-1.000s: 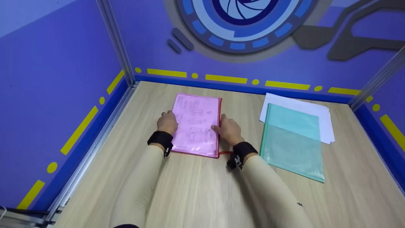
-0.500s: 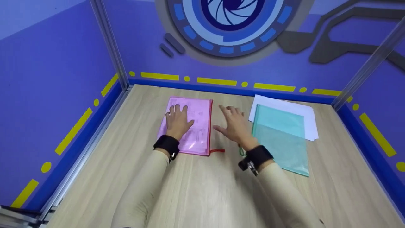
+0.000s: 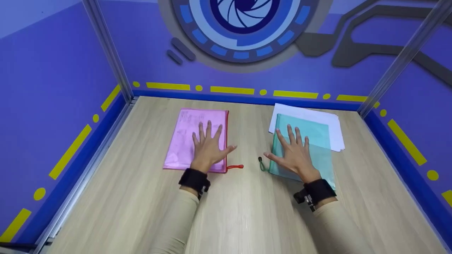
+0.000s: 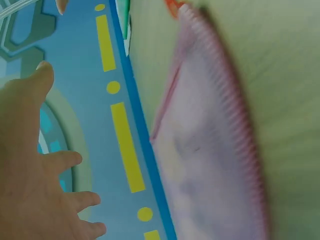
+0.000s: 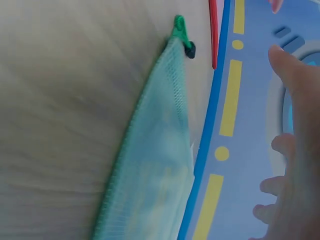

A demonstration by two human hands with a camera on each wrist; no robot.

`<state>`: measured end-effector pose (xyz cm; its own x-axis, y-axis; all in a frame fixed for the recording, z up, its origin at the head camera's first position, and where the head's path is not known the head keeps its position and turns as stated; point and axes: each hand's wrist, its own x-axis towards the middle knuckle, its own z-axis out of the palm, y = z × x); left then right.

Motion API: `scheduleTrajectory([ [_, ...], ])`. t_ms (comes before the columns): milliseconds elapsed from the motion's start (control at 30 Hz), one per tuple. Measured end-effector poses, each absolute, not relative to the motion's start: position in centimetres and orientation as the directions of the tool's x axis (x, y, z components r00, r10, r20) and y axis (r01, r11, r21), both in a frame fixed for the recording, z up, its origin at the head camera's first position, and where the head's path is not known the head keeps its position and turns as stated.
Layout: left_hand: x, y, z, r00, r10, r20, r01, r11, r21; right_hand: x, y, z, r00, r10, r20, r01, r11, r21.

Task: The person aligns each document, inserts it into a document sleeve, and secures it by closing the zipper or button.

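Note:
A pink zip pouch (image 3: 180,141) with a red zipper edge and printed sheets showing through lies on the left of the table. My left hand (image 3: 209,148) is spread above it, fingers straight, and the wrist view shows space between the palm and the pouch (image 4: 205,150). On the right, a green zip pouch (image 3: 319,130) partly overlaps a stack of white paper (image 3: 335,123). My right hand (image 3: 295,155) hovers over this pouch with fingers spread; in the right wrist view the pouch (image 5: 155,145) lies below the hand. Neither hand holds anything.
The wooden table (image 3: 243,204) meets a blue printed wall (image 3: 141,46) at the back, with metal frame posts at the corners. A red zipper pull (image 3: 236,166) and a green zipper pull (image 3: 261,164) stick out toward each other between the pouches.
My left hand has let go of the pink pouch's left edge and moved right over it. My right hand has left its zipper edge and moved right over the green pouch. Both hands have spread.

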<state>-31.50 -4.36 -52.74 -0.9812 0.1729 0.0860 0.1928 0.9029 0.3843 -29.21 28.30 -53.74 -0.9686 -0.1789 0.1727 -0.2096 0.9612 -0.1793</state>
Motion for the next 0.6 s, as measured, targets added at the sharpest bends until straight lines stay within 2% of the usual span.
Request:
scheduleTrajectory([
  [200,-31.4,-3.7,-53.9,-0.979,0.185,0.081,0.202,0.907,0.370,-29.1,29.0,-54.2,-0.974,-0.161,0.162,-0.190,0.964,-0.185],
  [600,-32.3,-4.4,-53.3,-0.982,0.182,0.059,0.190,0.896,0.402,-28.3,29.4,-54.3,-0.987,-0.110,0.117,-0.135,0.963,-0.232],
])
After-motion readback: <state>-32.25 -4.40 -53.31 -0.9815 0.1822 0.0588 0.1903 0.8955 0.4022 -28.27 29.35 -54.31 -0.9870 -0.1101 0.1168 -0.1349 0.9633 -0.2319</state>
